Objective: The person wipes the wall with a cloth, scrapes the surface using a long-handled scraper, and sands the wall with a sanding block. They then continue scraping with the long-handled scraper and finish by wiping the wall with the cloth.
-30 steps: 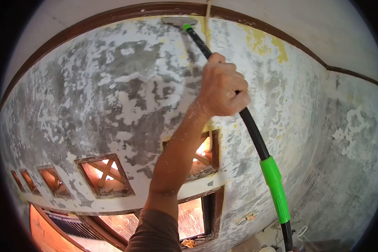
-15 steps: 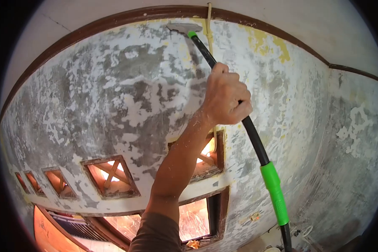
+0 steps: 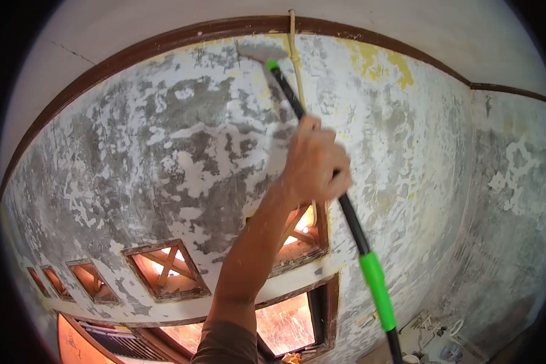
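Note:
My left hand (image 3: 317, 161) is wrapped around the black pole (image 3: 353, 224) of a long-handled scraper, its back towards me and the arm reaching up from the bottom. A bright green sleeve (image 3: 378, 291) covers part of the pole below the hand. At the upper end, past a green collar (image 3: 272, 64), the wide grey scraper blade (image 3: 258, 52) lies against the top of the wall, slightly blurred. The pole runs out of the picture at the bottom right. My right hand is out of view.
The patchy grey and white wall (image 3: 188, 151) has yellow paint remnants (image 3: 382, 64) near the top. A brown trim (image 3: 224, 27) borders the ceiling. A pale conduit (image 3: 297, 73) runs down beside the blade. Wood-framed vents (image 3: 167, 270) and a window (image 3: 285, 321) sit lower. Assorted items (image 3: 437, 333) lie at bottom right.
My left hand and the pole have moved down and slightly left in the picture. The blade appears slightly lower, while the view has shifted a little too. The grip is unchanged.

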Available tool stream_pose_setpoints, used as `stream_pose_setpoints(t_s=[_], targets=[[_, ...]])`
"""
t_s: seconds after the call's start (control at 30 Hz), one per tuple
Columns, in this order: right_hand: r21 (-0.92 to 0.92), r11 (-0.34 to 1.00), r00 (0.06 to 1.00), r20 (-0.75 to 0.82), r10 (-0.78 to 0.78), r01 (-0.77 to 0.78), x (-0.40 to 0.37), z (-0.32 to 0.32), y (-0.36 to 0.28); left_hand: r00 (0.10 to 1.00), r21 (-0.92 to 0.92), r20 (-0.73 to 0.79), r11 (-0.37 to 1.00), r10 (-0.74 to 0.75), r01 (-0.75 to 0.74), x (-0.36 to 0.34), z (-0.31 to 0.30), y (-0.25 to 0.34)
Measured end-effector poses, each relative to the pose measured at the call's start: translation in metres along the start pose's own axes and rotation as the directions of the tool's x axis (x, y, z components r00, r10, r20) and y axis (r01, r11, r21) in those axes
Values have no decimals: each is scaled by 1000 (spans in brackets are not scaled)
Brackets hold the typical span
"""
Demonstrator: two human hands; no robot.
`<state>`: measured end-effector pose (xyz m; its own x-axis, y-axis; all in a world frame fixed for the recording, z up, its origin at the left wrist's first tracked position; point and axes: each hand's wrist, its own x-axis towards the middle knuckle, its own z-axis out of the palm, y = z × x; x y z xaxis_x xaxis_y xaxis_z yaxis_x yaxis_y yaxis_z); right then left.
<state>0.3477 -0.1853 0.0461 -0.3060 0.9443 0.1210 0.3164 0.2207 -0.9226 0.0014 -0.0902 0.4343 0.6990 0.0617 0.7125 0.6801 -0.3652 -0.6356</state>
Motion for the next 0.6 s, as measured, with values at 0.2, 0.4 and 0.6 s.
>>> stream_pose_setpoints(t_s=[0.2, 0.4, 0.6], targets=[[146, 989, 995, 96, 12, -26, -4, -36, -42, 999, -28, -26, 999, 28, -29, 22, 1, -12], [207, 976, 997, 57, 57, -67, 1, -56, -71, 995, -35, -97, 999, 17, -21, 29, 7, -11], [140, 989, 999, 31, 44, -48, 9, -65, -77, 998, -25, -57, 1000, 9, -10, 33, 10, -15]])
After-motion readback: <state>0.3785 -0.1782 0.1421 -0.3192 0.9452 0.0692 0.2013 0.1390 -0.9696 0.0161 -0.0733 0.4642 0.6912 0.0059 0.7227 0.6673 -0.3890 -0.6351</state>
